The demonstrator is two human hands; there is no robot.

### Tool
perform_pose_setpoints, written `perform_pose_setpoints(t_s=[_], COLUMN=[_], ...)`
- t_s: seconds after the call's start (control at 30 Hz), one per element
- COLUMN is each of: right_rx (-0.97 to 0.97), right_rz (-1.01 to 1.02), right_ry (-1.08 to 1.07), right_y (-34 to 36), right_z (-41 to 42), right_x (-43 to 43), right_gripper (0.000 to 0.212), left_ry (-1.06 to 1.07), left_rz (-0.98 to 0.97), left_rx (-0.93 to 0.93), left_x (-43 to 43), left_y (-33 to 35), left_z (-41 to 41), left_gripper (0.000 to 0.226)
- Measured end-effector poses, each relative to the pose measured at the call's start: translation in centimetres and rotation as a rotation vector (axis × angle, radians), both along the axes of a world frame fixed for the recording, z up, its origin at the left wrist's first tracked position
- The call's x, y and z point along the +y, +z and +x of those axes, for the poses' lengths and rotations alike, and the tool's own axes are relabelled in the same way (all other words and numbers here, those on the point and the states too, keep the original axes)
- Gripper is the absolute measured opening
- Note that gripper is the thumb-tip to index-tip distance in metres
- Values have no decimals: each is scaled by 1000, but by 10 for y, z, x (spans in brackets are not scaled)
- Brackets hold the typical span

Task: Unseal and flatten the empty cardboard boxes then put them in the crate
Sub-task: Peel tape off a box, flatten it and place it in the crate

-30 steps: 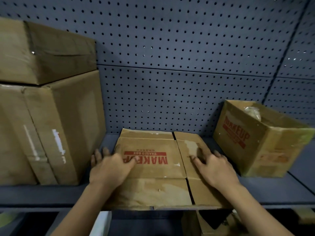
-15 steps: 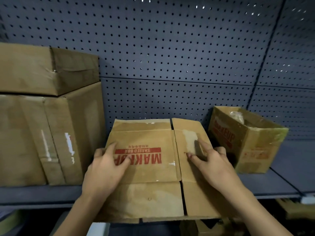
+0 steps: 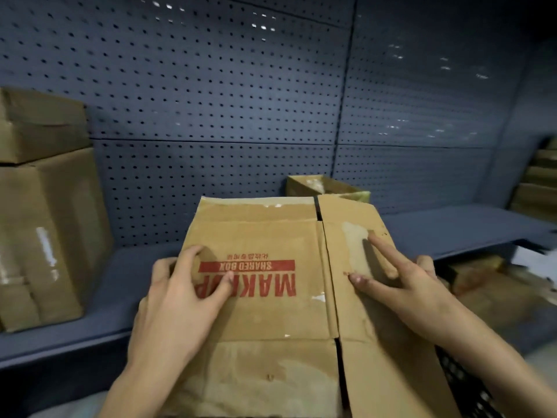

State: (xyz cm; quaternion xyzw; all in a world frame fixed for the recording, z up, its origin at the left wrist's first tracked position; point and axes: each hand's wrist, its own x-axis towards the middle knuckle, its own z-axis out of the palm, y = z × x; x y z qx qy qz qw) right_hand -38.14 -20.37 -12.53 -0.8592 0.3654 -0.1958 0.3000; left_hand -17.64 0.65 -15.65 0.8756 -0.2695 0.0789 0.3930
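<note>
Between left hand [image 3: 180, 300] and right hand [image 3: 413, 285], flattened box [image 3: 271, 324] reads "SHARED BOX".

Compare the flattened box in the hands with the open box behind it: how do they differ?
The flattened box is collapsed into one sheet; the open box stands with walls up, top open. The left hand and right hand hold the flattened box; the open box sits untouched on the shelf. The flattened box shows red print, upside down; the open box shows none, only something pale inside. Both are worn brown cardboard.
</note>
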Motion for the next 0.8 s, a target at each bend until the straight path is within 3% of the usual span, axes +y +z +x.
perform_pose_setpoints(t_s=[0.27,0.5,0.8], right_rx=[118,164,170], right_rz=[105,333,553], right_ry=[-253,-497,-822], right_y=[-43,-95,-191], right_z=[-131,-236,-279], right_x=[-25,-69,-112], right_gripper=[102,99,92], left_ry=[-267,-546,-884], left_rz=[59,266,550], left_rx=[-9,-37,-29], left_x=[-82,-195,-344], left_y=[-32,-63,-134], left_z=[-81,-153,-200], left_gripper=[64,66,73])
